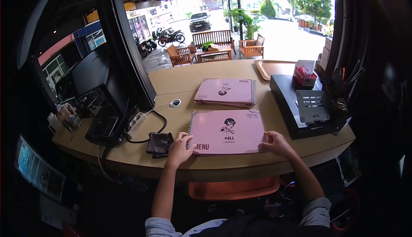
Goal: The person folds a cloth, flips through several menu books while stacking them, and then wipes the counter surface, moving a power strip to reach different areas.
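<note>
A pink spiral-bound menu (210, 129) lies flat near the front edge of the counter, its print upright to me and its coil on the left. My left hand (180, 150) grips its lower left side by the coil, fingers closed on the edge. On the lower right corner, my right hand (276, 143) pinches the menu with the thumb on top. Whether other menus lie under this one is hard to see. Just behind it sits a stack of pink menus (224, 90), the top one upside down to me. A dark crumpled cloth (159, 144) lies beside my left hand.
On the right stand a black box (283, 104) with a metal stand (312, 106), a tissue box (305, 75) and a holder of pens (343, 84). A monitor (101, 76) and cables occupy the left. A brown tray (262, 70) lies at the back.
</note>
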`<state>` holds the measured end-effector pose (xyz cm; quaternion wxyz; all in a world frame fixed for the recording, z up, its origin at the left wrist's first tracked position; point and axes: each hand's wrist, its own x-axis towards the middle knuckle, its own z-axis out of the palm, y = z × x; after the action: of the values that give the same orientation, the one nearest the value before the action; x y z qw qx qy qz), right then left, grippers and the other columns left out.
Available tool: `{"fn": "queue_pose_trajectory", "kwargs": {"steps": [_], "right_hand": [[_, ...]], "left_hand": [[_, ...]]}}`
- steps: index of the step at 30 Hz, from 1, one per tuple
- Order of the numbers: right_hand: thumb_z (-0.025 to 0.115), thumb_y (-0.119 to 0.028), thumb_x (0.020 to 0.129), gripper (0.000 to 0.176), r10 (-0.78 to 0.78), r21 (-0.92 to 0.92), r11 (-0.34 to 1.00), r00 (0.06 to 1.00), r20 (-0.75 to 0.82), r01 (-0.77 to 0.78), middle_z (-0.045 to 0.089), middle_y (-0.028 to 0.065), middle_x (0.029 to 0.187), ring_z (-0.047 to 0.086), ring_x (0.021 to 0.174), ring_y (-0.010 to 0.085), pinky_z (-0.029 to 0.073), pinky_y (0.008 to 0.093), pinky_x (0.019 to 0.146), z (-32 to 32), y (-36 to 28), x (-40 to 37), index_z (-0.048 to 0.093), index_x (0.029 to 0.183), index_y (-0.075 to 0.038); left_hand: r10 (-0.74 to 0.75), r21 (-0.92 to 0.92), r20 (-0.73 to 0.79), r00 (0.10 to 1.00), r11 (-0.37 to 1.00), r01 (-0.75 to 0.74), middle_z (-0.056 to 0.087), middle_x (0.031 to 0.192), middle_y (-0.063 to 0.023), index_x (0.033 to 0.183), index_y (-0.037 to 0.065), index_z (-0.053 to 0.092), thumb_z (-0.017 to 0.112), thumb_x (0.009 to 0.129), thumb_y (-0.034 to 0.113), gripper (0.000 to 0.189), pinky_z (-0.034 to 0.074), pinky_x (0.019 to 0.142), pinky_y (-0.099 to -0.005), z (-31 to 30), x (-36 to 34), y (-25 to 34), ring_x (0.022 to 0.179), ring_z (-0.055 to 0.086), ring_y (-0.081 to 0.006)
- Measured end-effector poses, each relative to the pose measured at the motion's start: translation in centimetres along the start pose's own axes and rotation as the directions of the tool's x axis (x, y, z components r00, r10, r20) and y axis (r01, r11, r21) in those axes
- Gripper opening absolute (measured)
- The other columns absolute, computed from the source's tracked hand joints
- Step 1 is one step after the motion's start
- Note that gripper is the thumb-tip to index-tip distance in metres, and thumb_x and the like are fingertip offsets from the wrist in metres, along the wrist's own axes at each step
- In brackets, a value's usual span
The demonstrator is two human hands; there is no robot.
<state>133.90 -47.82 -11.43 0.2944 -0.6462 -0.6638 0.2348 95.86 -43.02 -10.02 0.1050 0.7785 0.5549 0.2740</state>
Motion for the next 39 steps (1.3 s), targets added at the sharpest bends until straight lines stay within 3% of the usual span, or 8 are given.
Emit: {"fn": "queue_pose_trajectory", "kwargs": {"steps": [6, 8, 14, 18, 23, 29, 32, 39], "right_hand": [[0.076, -0.029, 0.072, 0.053, -0.087, -0.102, 0.992, 0.987, -0.132, 0.074, 0.054, 0.0140, 0.097, 0.057, 0.083, 0.0233, 0.048, 0.0331, 0.077, 0.2, 0.4, 3.0, 0.059, 0.111, 0.002], [0.075, -0.029, 0.072, 0.051, -0.122, -0.072, 0.991, 0.972, -0.199, 0.109, 0.053, 0.0151, 0.104, 0.058, 0.086, 0.0251, 0.049, 0.0346, 0.080, 0.2, -0.7, 5.4, 0.058, 0.111, 0.001], [0.074, -0.025, 0.073, 0.059, -0.223, -0.125, 0.972, 0.947, -0.232, 0.198, 0.046, 0.0218, 0.120, 0.049, 0.112, 0.0338, 0.042, 0.0385, 0.095, 3.2, -1.7, 15.1, 0.051, 0.119, 0.003], [0.070, -0.035, 0.076, 0.076, 0.056, -0.291, 0.948, 0.971, -0.231, -0.124, 0.025, 0.0290, 0.141, 0.032, 0.128, 0.0403, 0.032, 0.0429, 0.104, 4.0, -1.4, 19.3, 0.035, 0.132, 0.004], [0.065, -0.032, 0.079, 0.070, 0.064, -0.370, 0.921, 0.986, -0.155, -0.118, 0.027, 0.0284, 0.141, 0.032, 0.128, 0.0405, 0.033, 0.0494, 0.102, 5.1, 0.0, 20.7, 0.036, 0.132, 0.004], [0.064, -0.030, 0.078, 0.067, -0.009, -0.460, 0.885, 0.986, -0.164, -0.069, 0.034, 0.0277, 0.136, 0.033, 0.127, 0.0415, 0.036, 0.0482, 0.101, 5.4, -0.8, 19.5, 0.039, 0.130, 0.004], [0.064, -0.030, 0.079, 0.066, -0.025, -0.464, 0.884, 0.987, -0.159, -0.052, 0.034, 0.0274, 0.136, 0.032, 0.127, 0.0429, 0.035, 0.0484, 0.101, 5.5, -0.7, 19.4, 0.039, 0.130, 0.003], [0.063, -0.028, 0.080, 0.059, -0.094, -0.416, 0.909, 0.984, -0.151, 0.023, 0.035, 0.0269, 0.136, 0.033, 0.126, 0.0460, 0.033, 0.0492, 0.103, 6.0, 0.3, 19.6, 0.043, 0.128, 0.000]], "left_hand": [[-0.069, -0.058, 0.142, 0.987, 0.995, 0.078, 0.058, 0.110, -0.0105, 0.112, 0.005, 0.058, 0.066, 0.079, 0.026, 0.040, 0.048, 0.084, -0.0356, -1.4, 4.5, -0.6, 0.097, 0.060, -0.0245], [-0.054, -0.422, 0.049, 0.997, 0.904, 0.070, 0.060, 0.109, -0.0142, 0.113, 0.001, 0.057, 0.067, 0.080, 0.026, 0.043, 0.049, 0.083, -0.0335, -0.2, 7.8, -2.2, 0.095, 0.060, -0.0218], [-0.122, -0.516, -0.136, 0.983, 0.856, 0.035, 0.060, 0.111, -0.0162, 0.119, -0.004, 0.052, 0.066, 0.081, 0.025, 0.050, 0.049, 0.083, -0.0332, 6.3, 18.3, -8.2, 0.092, 0.061, -0.0222], [-0.262, -0.456, -0.019, 0.965, 0.861, 0.225, 0.060, 0.112, -0.0173, 0.121, -0.006, 0.049, 0.063, 0.083, 0.029, 0.053, 0.048, 0.085, -0.0337, 9.6, 22.4, -10.4, 0.099, 0.060, -0.0238], [-0.282, -0.316, 0.203, 0.938, 0.887, 0.336, 0.065, 0.094, -0.0212, 0.089, -0.001, 0.065, 0.052, 0.085, 0.046, 0.049, 0.047, 0.083, -0.0384, 10.2, 26.0, -11.7, 0.095, 0.062, -0.0288], [-0.328, -0.098, 0.309, 0.893, 0.923, 0.372, 0.067, 0.089, -0.0165, 0.082, 0.005, 0.066, 0.057, 0.080, 0.055, 0.051, 0.048, 0.078, -0.0406, 9.9, 27.9, -11.8, 0.087, 0.064, -0.0298], [-0.314, -0.033, 0.022, 0.949, 0.949, 0.315, 0.068, 0.082, -0.0159, 0.075, 0.005, 0.067, 0.062, 0.077, 0.054, 0.050, 0.050, 0.074, -0.0401, 11.1, 27.5, -11.3, 0.079, 0.065, -0.0309], [-0.236, 0.077, 0.027, 0.971, 0.969, 0.234, 0.068, 0.080, -0.0156, 0.071, 0.006, 0.068, 0.066, 0.076, 0.048, 0.042, 0.052, 0.071, -0.0397, 8.3, 26.5, -8.9, 0.078, 0.066, -0.0329]]}}
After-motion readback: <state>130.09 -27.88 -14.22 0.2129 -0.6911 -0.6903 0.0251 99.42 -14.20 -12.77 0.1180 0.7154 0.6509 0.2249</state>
